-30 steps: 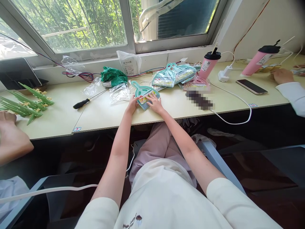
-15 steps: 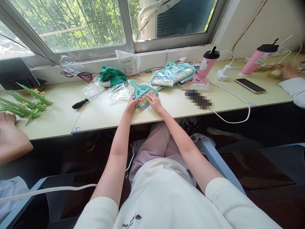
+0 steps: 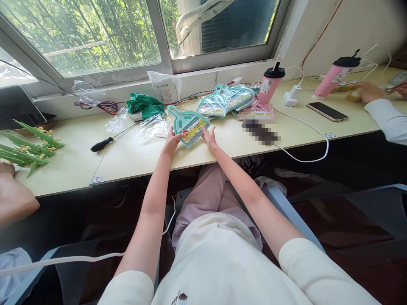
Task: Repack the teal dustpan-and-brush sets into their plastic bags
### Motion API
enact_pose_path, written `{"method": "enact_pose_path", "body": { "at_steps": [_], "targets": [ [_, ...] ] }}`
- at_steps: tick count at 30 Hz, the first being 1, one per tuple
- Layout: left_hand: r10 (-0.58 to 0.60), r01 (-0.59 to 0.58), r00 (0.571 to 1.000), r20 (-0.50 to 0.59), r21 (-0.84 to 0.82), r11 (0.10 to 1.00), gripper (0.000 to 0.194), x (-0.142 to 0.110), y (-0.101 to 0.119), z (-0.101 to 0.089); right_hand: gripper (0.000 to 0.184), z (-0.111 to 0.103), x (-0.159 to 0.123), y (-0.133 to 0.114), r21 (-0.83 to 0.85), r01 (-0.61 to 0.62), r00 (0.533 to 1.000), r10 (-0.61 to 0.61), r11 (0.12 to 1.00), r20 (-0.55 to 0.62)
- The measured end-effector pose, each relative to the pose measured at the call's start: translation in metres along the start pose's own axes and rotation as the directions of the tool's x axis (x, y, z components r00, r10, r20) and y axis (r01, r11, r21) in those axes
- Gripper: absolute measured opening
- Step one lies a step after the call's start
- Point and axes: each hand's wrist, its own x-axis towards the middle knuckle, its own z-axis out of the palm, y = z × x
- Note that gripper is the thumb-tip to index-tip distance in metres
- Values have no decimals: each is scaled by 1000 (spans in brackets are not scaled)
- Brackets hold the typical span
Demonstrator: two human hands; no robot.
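Over the front of the table I hold a mint-green mini dustpan set with a small brush and a colourful printed card in it. My left hand grips its left edge, the thumb over the front. At the lower right edge my right hand pinches it, thumb raised along the side and the other fingers partly hidden behind. The handle with its hole points to the upper left. Behind it lies a pile of similar wrapped mint dustpan sets, with a pink dustpan set beside them.
To the left lie a black-handled screwdriver, clear plastic wrap, a green crumpled bag and green spiky pieces. On the right are a pink cup, a phone and a white cable. Co-workers' hands show at both sides.
My right hand has slid from the card's face to the right edge, uncovering the printed card. The dustpan set is turned to face me more fully. The view has shifted slightly.
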Motion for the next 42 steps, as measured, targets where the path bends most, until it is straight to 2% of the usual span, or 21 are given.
{"method": "enact_pose_path", "body": {
  "at_steps": [4, 9, 14, 17, 19, 21, 22, 24, 26, 27, 28, 30, 32, 35, 38, 42],
  "targets": [
    [16, -17, 998, 53, 24, 1000, 72, -1, 1, 1, 59, 7, -9, -10, 192, -117, 993, 112, 974, 37],
    [-15, 11, 997, 82, 48, 999, 79, -3, 3, 3, 28, 7, -13, -15, 235, -130, 992, 126, 963, 33],
    [-30, 24, 995, 94, 72, 997, 86, -7, 7, 5, 17, 4, -13, -15, 222, -130, 991, 132, 966, 3],
    [-56, 44, 993, 102, 116, 992, 81, -8, 8, 7, 18, 2, -13, -16, 220, -116, 993, 120, 969, -4],
    [-63, 56, 997, 35, 175, 983, 71, -7, 7, 8, 18, 2, -13, -16, 218, -101, 994, 107, 971, -17],
    [-10, 46, 990, -140, 263, 964, 57, -6, 6, 7, 18, 1, -12, -16, 215, -87, 994, 98, 973, -44],
    [51, 36, 965, -256, 324, 945, 52, -5, 5, 5, 18, 1, -12, -15, 215, -81, 994, 96, 973, -59],
    [216, 28, 862, -459, 468, 883, 46, -1, 4, -1, 18, 0, -12, -15, 214, -70, 993, 88, 974, -78],
    [350, 57, 758, -551, 590, 805, 46, 4, 2, -8, 20, 0, -13, -14, 210, -57, 995, 74, 976, -74],
    [379, 83, 733, -564, 628, 774, 45, 7, 1, -12, 21, 0, -13, -15, 205, -53, 995, 68, 977, -68],
    [378, 115, 731, -568, 648, 753, 43, 10, 0, -15, 21, 0, -14, -15, 198, -51, 996, 65, 979, -65],
    [313, 182, 776, -548, 669, 720, 32, 16, -3, -18, 20, 0, -14, -15, 183, -60, 995, 74, 981, -68],
    [237, 200, 847, -476, 699, 686, 20, 21, -5, -18, 19, 0, -13, -15, 177, -68, 993, 83, 982, -78],
    [206, 80, 937, -281, 749, 658, 19, 21, -8, -16, 18, 0, -12, -14, 192, -54, 994, 72, 980, -87],
    [253, -52, 955, -153, 756, 653, 24, 16, -7, -15, 19, -2, -12, -14, 207, -39, 995, 57, 977, -84],
    [319, -65, 931, -178, 779, 624, 28, 11, -4, -15, 18, -3, -14, -15, 206, -51, 996, 66, 977, -65]
  ]
}}
